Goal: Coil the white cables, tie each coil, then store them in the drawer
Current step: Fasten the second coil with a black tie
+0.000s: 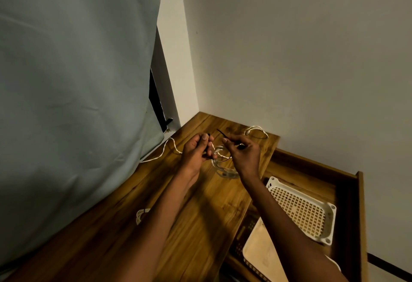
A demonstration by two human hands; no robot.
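Note:
Over the wooden desk top [200, 210], my left hand [197, 150] and my right hand [244, 154] hold a small coil of white cable [219, 151] between them. My right hand pinches a thin black tie [223, 134] whose free end sticks up to the left. My left hand grips the coil and the tie's other black end. A loose white cable [166, 149] trails left toward the curtain. Another white cable [256, 128] loops at the desk's far corner. A white coil [140, 214] lies near my left forearm. The drawer [347, 183] stands open at the right.
Inside the drawer sit a white perforated basket [301, 210] and a cream tray [263, 252]. A grey-green curtain [78, 103] hangs along the desk's left side. Plain walls meet at the corner behind the desk. A clear plastic piece [225, 171] lies below my hands.

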